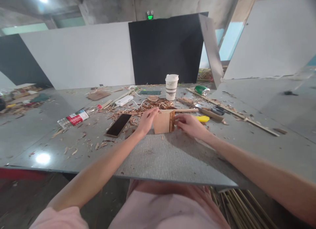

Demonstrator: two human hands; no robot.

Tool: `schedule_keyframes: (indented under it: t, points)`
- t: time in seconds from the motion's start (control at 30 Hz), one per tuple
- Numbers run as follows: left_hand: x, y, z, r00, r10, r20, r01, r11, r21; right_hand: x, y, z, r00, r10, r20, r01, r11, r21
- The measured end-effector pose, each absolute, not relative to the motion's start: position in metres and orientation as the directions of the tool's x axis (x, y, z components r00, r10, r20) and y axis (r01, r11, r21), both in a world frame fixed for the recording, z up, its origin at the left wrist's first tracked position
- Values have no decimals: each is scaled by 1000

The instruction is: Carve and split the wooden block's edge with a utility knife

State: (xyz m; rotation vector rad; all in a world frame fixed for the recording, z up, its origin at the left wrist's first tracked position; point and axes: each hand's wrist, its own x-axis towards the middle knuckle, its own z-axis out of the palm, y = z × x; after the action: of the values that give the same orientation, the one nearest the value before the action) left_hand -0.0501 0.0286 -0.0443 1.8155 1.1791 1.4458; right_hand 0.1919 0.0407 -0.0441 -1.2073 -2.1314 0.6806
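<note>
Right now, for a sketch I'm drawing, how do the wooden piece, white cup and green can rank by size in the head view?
By visible area, largest first:
wooden piece
white cup
green can

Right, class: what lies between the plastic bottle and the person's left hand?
In the head view, a dark-screened phone lies between the plastic bottle and the left hand, with wood chips scattered near it.

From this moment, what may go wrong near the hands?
The paper cup stands upright beyond the wooden piece; a reach might tip it. The phone lies near the left hand and wood chips, and might get scratched. The wooden piece's right edge looks rough; the right hand might catch a splinter.
</note>
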Motion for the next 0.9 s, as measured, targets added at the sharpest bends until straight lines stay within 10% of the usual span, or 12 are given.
schedule_keyframes:
  t: [0.33,0.9]
  points:
    - [-52,34,-51,24,884,466,256,-456,852,243,78,-51,-430,828,359,863,494,-107]
    - [-56,23,-35,350,707,614,346,-707,617,245,90,-57,-358,842,403,883,446,-147]
